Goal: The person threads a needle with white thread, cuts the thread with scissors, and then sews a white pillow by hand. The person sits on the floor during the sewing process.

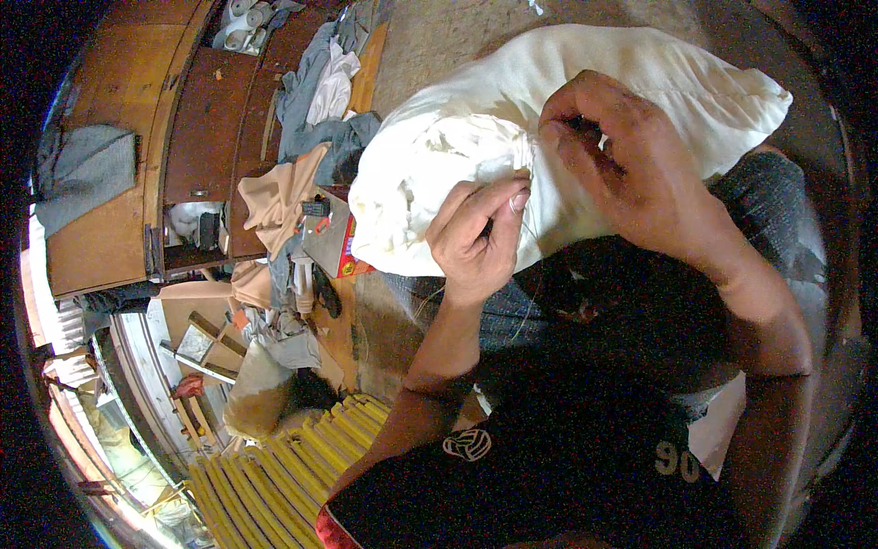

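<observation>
"In the head view, where's the white stuffed bag (512,82)?"

"From twelve to two o'clock, full and creased, its gathered edge bunched between the two hands."

"And the left hand (477,240)?"

"Just off centre at one o'clock. Thumb and fingertips are pressed together at the bunched edge. Whether they pinch cloth or thread (528,309), I can't tell; the thread is a faint strand trailing toward six o'clock below them."

"The right hand (636,169)?"

"At two o'clock, over the bag, fingers curled and turned toward the same edge. Its fingertips are too obscured to show whether they meet or hold anything."

"What else is hidden?"

"The right hand covers part of the bag. Under the forearms the lap sinks into heavy shadow, with only some dark speckled trousers (759,197) showing at three o'clock. The fisheye rim cuts off the wooden cabinet (197,137) at ten o'clock and the yellow slats (283,476) at seven. At eight, glare washes out the opening."

"Any writing?"

"The black shirt (549,467), at five o'clock, bears a pale ball-shaped emblem (467,445) and large pale digits. A red-edged box (346,245) near nine o'clock carries small coloured print, too small to read. I can't make out any brand."
</observation>
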`<state>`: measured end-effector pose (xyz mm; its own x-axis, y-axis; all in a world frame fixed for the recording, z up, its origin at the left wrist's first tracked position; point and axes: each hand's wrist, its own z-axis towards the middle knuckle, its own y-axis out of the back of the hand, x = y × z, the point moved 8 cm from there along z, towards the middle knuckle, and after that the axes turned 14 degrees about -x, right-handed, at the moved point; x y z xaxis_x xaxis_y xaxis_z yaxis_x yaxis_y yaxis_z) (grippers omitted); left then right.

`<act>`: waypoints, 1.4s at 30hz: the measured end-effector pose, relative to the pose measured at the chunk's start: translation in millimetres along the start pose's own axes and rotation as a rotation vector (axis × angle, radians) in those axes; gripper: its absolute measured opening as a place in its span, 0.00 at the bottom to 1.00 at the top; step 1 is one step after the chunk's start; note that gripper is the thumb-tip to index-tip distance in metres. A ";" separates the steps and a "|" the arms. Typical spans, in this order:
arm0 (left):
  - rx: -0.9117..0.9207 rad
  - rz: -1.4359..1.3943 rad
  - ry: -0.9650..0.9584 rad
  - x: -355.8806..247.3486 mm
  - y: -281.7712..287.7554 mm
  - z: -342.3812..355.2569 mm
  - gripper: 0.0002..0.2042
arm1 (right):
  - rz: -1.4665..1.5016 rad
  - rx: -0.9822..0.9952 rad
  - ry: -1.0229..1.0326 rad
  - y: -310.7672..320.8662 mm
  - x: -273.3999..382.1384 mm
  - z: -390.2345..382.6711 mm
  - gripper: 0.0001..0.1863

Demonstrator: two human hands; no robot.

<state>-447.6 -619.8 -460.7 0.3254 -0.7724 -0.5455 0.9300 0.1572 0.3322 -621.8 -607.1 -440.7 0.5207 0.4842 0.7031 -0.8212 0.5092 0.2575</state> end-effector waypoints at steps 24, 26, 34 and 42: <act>0.014 0.095 -0.121 -24.6 -1.1 28.5 0.16 | 0.529 0.308 -0.998 -28.9 -38.9 -47.6 0.09; 0.070 0.135 -0.069 -18.2 -13.2 32.9 0.17 | 0.516 0.334 -1.078 -24.8 -42.2 -54.2 0.13; 0.092 0.228 0.178 11.8 -2.2 28.3 0.14 | 0.628 0.328 -1.155 -30.3 -42.2 -57.0 0.10; 0.041 0.130 0.090 16.3 -3.2 23.1 0.08 | 0.571 0.592 -1.014 -39.3 -28.8 -60.8 0.08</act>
<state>-449.1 -647.1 -452.9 0.4579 -0.6888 -0.5620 0.8721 0.2253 0.4343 -590.3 -597.8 -511.4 -0.1274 -0.3541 0.9265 -0.9794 -0.1028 -0.1739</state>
